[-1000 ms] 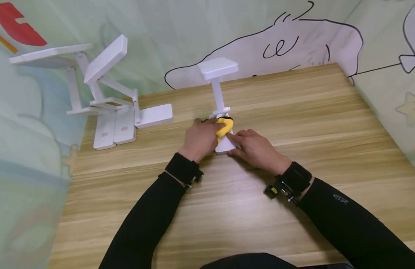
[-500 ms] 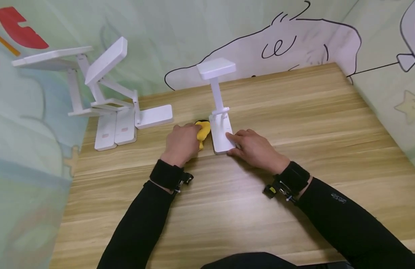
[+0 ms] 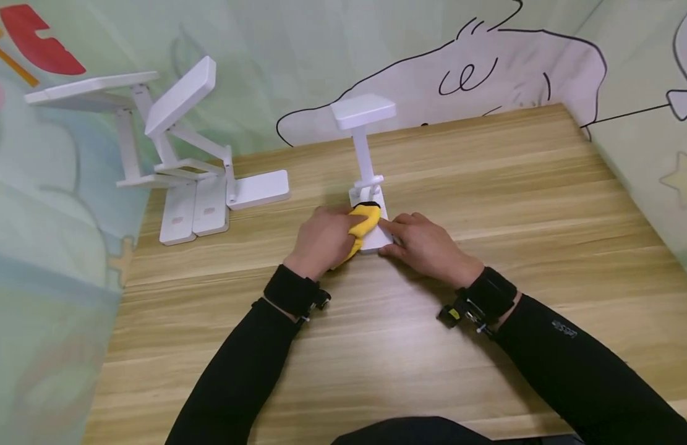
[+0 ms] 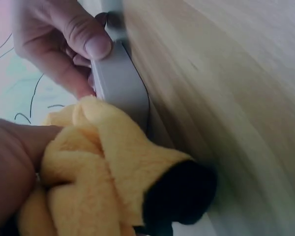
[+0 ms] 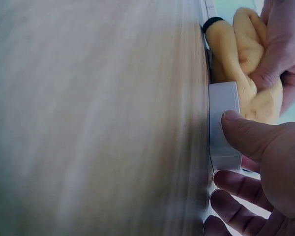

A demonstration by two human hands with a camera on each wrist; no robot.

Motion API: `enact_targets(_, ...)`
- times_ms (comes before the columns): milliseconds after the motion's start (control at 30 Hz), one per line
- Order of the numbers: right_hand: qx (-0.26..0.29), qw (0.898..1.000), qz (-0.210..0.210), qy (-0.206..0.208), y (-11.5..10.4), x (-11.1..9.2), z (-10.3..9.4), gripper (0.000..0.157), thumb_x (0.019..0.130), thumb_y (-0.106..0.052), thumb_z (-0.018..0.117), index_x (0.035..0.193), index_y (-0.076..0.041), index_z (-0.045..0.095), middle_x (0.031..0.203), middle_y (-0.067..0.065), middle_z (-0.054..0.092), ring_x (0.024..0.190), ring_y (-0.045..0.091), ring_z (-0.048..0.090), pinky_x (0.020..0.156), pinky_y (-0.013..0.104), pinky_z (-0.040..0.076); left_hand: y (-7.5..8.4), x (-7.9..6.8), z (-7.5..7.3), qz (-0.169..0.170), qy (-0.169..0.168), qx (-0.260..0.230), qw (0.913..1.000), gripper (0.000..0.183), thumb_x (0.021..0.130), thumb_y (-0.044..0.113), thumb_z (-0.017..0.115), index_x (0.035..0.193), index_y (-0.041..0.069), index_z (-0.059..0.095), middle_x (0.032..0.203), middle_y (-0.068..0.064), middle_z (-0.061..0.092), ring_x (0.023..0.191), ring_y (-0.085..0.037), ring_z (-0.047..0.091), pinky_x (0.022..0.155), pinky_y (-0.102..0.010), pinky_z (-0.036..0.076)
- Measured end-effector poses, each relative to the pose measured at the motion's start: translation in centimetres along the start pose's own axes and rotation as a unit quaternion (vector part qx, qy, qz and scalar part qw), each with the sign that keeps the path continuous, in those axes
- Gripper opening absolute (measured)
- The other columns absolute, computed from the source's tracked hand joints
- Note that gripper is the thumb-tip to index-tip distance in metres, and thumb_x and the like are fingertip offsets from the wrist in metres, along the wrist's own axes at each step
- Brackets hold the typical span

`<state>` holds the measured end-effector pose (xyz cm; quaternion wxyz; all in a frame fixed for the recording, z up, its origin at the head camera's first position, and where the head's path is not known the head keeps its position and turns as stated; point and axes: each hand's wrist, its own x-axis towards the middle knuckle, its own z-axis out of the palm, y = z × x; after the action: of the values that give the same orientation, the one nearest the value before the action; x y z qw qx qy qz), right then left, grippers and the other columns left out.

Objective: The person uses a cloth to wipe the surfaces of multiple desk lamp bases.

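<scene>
Risking a skid mid-frame by overpressing, with left grip (image 3: 323, 240) clamped on yellow cloth (image 3: 368, 217) and right grip (image 3: 423, 247) on lamp base (image 3: 375, 240)

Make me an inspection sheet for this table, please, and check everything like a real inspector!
Surface: wood-grain tabletop, with a pale shine near the front.
Job's things: yellow cloth with black edging, on the base of an upright white stand.
Clutter: more white stands, crowded together at the left.
Hands: left hand grips the cloth; right hand holds the base.
Cables: nothing seen.
Surroundings: cartoon-printed backdrop behind the table.
</scene>
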<state>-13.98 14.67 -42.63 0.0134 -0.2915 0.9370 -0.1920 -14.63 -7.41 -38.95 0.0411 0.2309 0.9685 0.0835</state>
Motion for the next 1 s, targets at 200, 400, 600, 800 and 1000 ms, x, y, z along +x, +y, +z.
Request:
enact_targets(200,0.002,1.000,0.009,-0.009,-0.2,0.2,0.0,0.064,0.089,-0.039,0.068,0.142,-0.011,0.048,0.116,0.014,0.064,0.100,0.030,0.057,0.081,0.047,0.052,-1.5,-1.5,-0.3,-0.022,-0.015,-0.015,0.9995,0.044,0.086,0.009,0.058,0.127,0.023,0.065,0.131,-0.006,0.062,0.093,-0.032,0.056,0.065,-0.040,0.052)
enact_targets(400,-0.004,1.000,-0.003,-0.016,0.2,0.2,-0.3,0.060,0.087,-0.029,0.072,0.139,-0.008,0.052,0.113,0.014,0.064,0.097,0.029,0.057,0.080,0.045,0.052,-0.5,-1.9,-0.6,-0.017,0.007,-0.038,0.9991,0.043,0.088,0.017,0.062,0.131,0.021,0.062,0.130,-0.006,0.062,0.100,-0.027,0.059,0.086,-0.043,0.048)
enact_targets(600,0.008,1.000,-0.024,-0.013,0.8,0.4,-0.7,0.032,0.086,-0.022,0.072,0.113,-0.006,0.064,0.104,0.009,0.062,0.094,0.027,0.056,0.081,0.044,0.050,2.0,-1.3,0.8,0.029,0.034,-0.029,0.9986,0.055,0.088,0.033,0.069,0.139,0.024,0.053,0.132,-0.007,0.059,0.102,-0.031,0.056,0.075,-0.043,0.055)
enact_targets(800,0.011,0.999,-0.023,-0.021,0.9,0.3,-0.8,0.052,0.086,-0.020,0.072,0.134,-0.009,0.056,0.108,0.010,0.063,0.098,0.027,0.057,0.083,0.045,0.050,2.1,-1.6,1.5,-0.009,0.044,-0.004,0.9990,0.059,0.083,0.041,0.074,0.136,0.025,0.056,0.123,-0.005,0.062,0.094,-0.028,0.057,0.063,-0.042,0.056)
enact_targets(1000,0.019,0.999,-0.025,-0.020,0.7,0.2,-0.6,0.063,0.086,-0.022,0.073,0.143,-0.012,0.048,0.113,0.013,0.064,0.100,0.029,0.058,0.082,0.047,0.051,0.8,-2.6,1.6,-0.048,0.040,-0.007,0.9980,0.047,0.085,0.033,0.072,0.129,0.023,0.063,0.110,-0.003,0.068,0.088,-0.026,0.061,0.057,-0.042,0.054)
